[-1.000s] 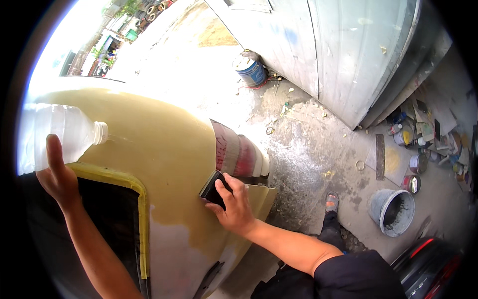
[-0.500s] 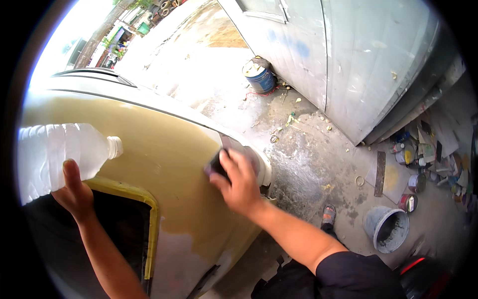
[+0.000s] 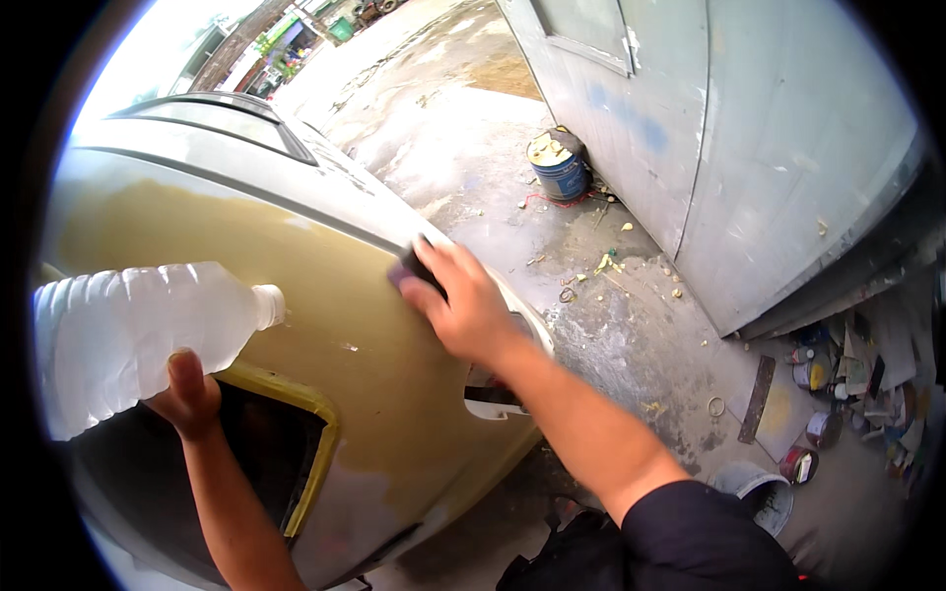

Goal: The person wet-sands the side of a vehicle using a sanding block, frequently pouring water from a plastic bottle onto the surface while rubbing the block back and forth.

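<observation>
A large translucent plastic bottle (image 3: 148,330) lies tipped sideways in my left hand (image 3: 187,396), its neck pointing right over the car body. My left thumb shows on its near side; the other fingers are hidden beneath it. My right hand (image 3: 468,305) is closed around a dark sanding block (image 3: 419,264) and presses it on the tan-coated car panel (image 3: 345,295), near the panel's upper edge. Below the bottle, yellow masking tape (image 3: 320,433) borders a dark window (image 3: 261,443).
A grey metal door (image 3: 650,108) stands at the upper right, with a blue paint bucket (image 3: 560,165) at its foot. On the floor at right are a grey bucket (image 3: 759,483), a strip of board (image 3: 757,399), and several paint cans amid scraps.
My right hand has moved the sanding block upward along the panel toward its top edge. The view has shifted, so the bottle and car appear farther right, and the bottle slightly lower.
</observation>
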A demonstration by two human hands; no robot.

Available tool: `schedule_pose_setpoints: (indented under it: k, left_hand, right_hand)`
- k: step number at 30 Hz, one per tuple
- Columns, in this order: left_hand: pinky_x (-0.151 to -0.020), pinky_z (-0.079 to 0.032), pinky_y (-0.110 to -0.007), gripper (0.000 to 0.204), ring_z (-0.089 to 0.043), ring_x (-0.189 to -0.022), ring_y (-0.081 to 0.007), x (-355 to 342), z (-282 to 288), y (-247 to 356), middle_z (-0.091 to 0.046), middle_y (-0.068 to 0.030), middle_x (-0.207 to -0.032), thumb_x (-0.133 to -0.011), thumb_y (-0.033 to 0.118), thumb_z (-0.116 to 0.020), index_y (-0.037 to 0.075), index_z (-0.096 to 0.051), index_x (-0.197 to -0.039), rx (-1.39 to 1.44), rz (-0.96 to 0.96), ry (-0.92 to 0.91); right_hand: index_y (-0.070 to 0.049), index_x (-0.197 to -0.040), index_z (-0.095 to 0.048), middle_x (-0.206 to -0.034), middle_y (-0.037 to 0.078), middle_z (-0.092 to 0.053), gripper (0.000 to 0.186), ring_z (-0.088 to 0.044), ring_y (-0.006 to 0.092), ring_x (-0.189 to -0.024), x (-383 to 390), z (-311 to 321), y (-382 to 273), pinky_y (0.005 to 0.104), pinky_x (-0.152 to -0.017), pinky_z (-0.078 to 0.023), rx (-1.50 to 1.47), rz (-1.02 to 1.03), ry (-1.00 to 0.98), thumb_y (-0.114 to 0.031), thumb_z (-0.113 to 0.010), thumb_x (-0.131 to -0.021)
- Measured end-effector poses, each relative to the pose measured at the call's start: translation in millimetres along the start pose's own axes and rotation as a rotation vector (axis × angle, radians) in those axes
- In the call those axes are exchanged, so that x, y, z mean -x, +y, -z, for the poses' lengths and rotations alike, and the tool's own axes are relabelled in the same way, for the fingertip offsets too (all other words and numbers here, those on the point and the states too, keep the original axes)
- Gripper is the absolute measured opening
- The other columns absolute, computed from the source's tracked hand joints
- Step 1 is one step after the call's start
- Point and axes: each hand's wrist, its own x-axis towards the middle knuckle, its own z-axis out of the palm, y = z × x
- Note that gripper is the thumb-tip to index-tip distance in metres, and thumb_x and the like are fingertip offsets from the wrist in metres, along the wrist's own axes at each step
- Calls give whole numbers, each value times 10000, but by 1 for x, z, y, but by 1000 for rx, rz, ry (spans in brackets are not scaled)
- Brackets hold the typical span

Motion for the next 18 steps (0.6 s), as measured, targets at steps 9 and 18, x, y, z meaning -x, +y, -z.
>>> schedule_pose_setpoints:
  k: [9,18]
  left_hand:
    - [-1014,-475,-436,728,-585,-1196,-311,7,-2,8,-571,-186,-1325,-982,518,-570,-75,-463,-1390,-12,33,5]
    - [-1046,-447,-443,814,-566,-1221,-307,2,-18,22,-562,-177,-1338,-946,579,-609,-67,-437,-1410,108,22,-27]
  right_hand:
    - [-58,-1372,-590,-1355,209,-540,542,-544,397,-1215,68,0,-13,481,-1032,-424,159,210,18,-324,-716,-916]
    - [-60,-1356,-596,-1300,208,-560,532,-559,389,-1173,9,-13,-33,461,-991,-444,150,355,-10,-286,-735,-896]
